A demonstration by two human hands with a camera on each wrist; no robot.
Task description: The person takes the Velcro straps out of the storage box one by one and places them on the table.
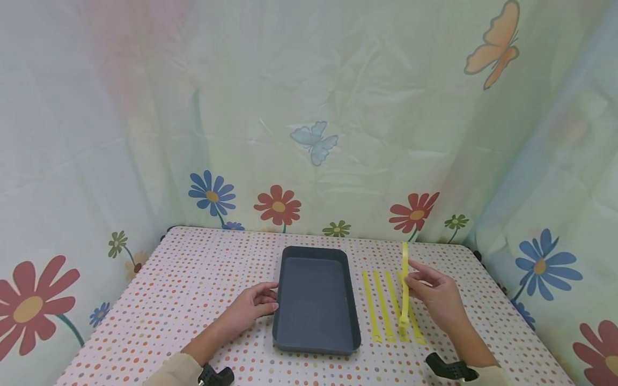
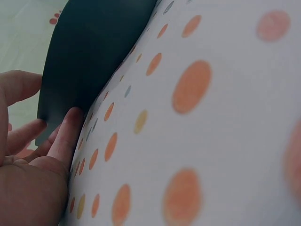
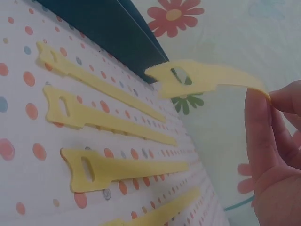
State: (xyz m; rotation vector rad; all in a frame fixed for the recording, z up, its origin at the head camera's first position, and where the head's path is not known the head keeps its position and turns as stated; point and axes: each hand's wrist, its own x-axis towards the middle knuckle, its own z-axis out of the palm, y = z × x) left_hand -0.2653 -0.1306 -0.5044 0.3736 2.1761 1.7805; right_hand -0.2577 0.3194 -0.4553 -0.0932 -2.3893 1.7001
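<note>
A dark grey rectangular tray (image 1: 316,308) lies on the table, its inside bare. My left hand (image 1: 247,309) is at its left side; in the left wrist view the fingertips touch the tray's outer wall (image 2: 89,52), fingers loosely extended. To the right of the tray, my right hand (image 1: 443,300) pinches a yellow hook-and-loop cable tie (image 3: 211,79) between thumb and fingers. The slotted end of this tie points away from the hand, above the table. Several matching yellow ties (image 3: 141,168) lie below it in a row, roughly parallel, slotted ends toward me.
A dotted cloth (image 1: 203,268) covers the table. Behind it and at both sides hangs a curtain (image 1: 241,107) printed with flowers and butterflies. The tray's raised rim (image 1: 354,300) stands between the left hand and the row of ties.
</note>
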